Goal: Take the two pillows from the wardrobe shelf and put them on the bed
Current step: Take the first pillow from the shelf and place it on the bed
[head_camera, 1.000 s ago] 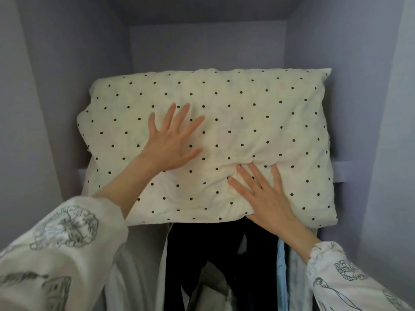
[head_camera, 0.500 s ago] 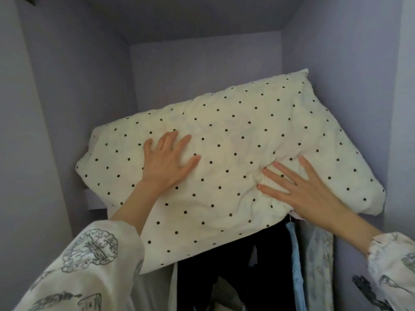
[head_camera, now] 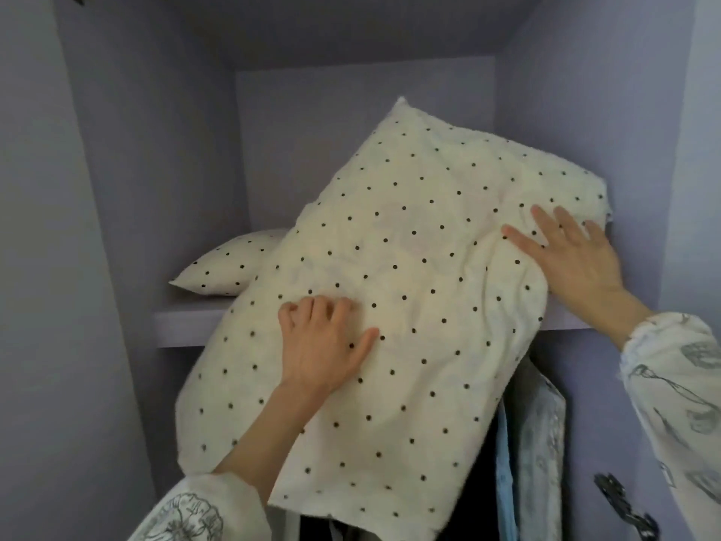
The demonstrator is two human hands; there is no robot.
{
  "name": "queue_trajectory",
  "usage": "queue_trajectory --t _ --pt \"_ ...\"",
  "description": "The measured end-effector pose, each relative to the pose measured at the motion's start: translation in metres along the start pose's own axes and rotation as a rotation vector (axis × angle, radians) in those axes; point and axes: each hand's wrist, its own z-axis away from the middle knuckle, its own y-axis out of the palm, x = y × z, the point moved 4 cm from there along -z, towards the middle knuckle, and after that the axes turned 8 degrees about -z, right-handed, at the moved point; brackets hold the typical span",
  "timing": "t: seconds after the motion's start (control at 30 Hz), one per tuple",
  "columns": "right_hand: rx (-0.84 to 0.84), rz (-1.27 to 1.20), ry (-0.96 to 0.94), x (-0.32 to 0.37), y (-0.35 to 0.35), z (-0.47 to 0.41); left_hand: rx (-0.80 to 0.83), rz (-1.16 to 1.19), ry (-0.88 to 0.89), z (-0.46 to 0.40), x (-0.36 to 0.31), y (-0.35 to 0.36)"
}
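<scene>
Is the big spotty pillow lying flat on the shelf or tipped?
Tipped. The big pillow slants, one corner high and its lower end hanging past the shelf edge.

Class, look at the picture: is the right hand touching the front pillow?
Touching. The head view shows the right hand lying flat on the front pillow, fingers spread on its upper right part, no gap visible.

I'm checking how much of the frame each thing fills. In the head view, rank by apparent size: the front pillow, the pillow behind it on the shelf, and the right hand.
1. Front pillow, by far the largest.
2 and 3. Right hand and back pillow look about alike; the back pillow is mostly hidden and farther away, so I won't rank them.
</scene>
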Motion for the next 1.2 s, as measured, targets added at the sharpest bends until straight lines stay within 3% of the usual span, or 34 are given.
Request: queue_trajectory --t 0.07,0.17,0.3,0.5,0.67,0.87,1.03,1.2 --pt "0.052 -0.029 -0.027 0.0 0.001 -0.006 0.002 0.003 0.017 -0.013 -0.004 -0.001" --pt "0.115 -0.165 -0.024 -0.001 0.005 -0.008 0.142 -0.002 0.02 -0.047 0.0 0.008" --pt "0.149 -0.51 -0.011 -0.002 0.014 -0.006 0.29 -0.005 -0.062 -0.066 0.009 0.032" --pt "-0.144 -1.02 0.131 0.012 0.026 0.019 0.237 -0.056 -0.107 -0.058 0.013 0.048" --pt "-0.182 -1.42 0.4 0.042 0.04 0.046 0.259 -0.041 -0.089 -0.06 0.016 0.054" --pt "-0.214 -1.471 0.535 0.069 0.051 0.058 0.267 0.002 -0.076 -0.06 0.022 0.052" --pt "-0.33 -1.447 0.639 0.067 0.055 0.054 0.362 0.298 -0.37 -0.09 0.04 0.046" --pt "-0.357 -1.519 0.857 0.074 0.067 0.056 0.471 0.32 -0.335 -0.098 0.062 0.046"
